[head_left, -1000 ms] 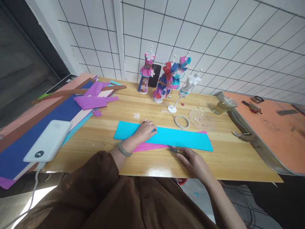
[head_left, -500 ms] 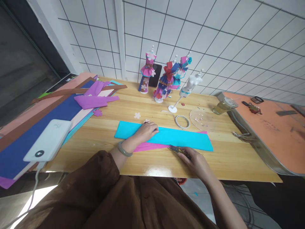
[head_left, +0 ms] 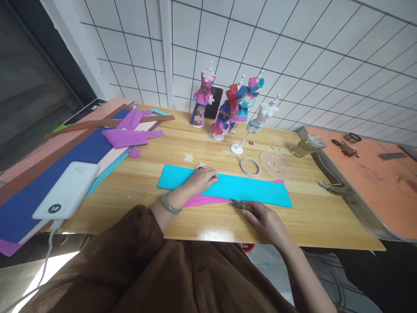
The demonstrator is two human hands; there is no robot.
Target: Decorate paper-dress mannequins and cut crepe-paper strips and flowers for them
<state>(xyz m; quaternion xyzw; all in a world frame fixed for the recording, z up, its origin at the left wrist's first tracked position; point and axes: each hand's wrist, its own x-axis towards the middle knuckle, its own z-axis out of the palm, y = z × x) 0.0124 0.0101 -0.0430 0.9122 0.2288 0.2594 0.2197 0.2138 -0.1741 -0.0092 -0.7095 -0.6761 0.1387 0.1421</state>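
Meanwhile, the left hand (head_left: 199, 181) rests on the turquoise strip (head_left: 250, 188), fingers bent together, and the right hand (head_left: 267, 218) clasps dark scissors (head_left: 238, 204) beside the pink strip (head_left: 205, 200).

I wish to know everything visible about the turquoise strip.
The turquoise strip is long, flat, roughly rectangular and plain, and looks like paper or thin cloth. It lies crosswise on the table, over pink material that shows along its near edge and at its far right corner. The left hand rests on it, left of its middle. Scissors in the right hand sit by its near edge; whether they touch it is unclear.
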